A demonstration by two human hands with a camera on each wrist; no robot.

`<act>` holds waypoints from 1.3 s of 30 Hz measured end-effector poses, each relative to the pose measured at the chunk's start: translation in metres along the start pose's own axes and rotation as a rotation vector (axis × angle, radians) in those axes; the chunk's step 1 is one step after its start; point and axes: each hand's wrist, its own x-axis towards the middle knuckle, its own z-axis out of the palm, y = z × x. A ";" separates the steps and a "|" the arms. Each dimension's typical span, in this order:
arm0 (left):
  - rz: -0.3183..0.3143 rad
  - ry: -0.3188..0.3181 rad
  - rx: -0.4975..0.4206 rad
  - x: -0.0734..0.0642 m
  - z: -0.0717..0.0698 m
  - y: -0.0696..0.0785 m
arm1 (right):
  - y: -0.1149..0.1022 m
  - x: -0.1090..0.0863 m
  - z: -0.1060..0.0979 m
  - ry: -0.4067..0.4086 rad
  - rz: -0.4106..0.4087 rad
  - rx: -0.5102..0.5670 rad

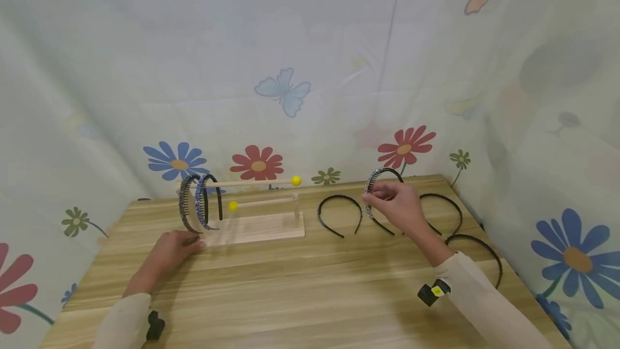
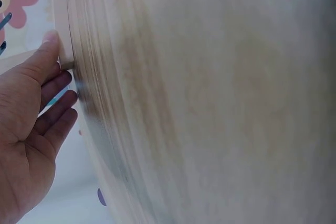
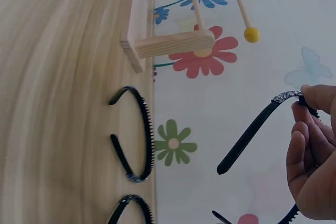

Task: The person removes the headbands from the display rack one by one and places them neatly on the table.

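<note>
My right hand (image 1: 399, 206) holds a black toothed headband (image 3: 251, 136) with a glittery silver top, pinched between thumb and fingers above the table's right half. My left hand (image 1: 169, 256) is low at the left end of a wooden headband stand (image 1: 261, 230). There the thumb and index finger grip the end of its base (image 2: 66, 65), the other fingers loosely bent. Two headbands hang at the left of the stand's upper rod: a dark one (image 1: 184, 204) and a blue glittery one (image 1: 199, 206).
On the wooden table (image 1: 290, 295), a black headband (image 1: 339, 196) lies right of the stand. Further right are another headband (image 1: 443, 196) and one nearer the edge (image 1: 479, 242). Yellow balls cap the upper rod (image 1: 296, 181) and lower rod (image 1: 233, 206). A flowered curtain (image 1: 329, 106) stands behind.
</note>
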 end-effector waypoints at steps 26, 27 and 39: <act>0.003 -0.010 0.012 0.000 -0.001 -0.002 | 0.053 -0.050 -0.006 -0.029 0.285 -0.051; 0.003 -0.010 0.012 0.000 -0.002 -0.001 | 0.055 -0.052 -0.006 -0.026 0.293 -0.065; -0.014 -0.028 -0.004 0.000 -0.003 0.001 | 0.076 -0.072 -0.005 -0.047 0.393 -0.042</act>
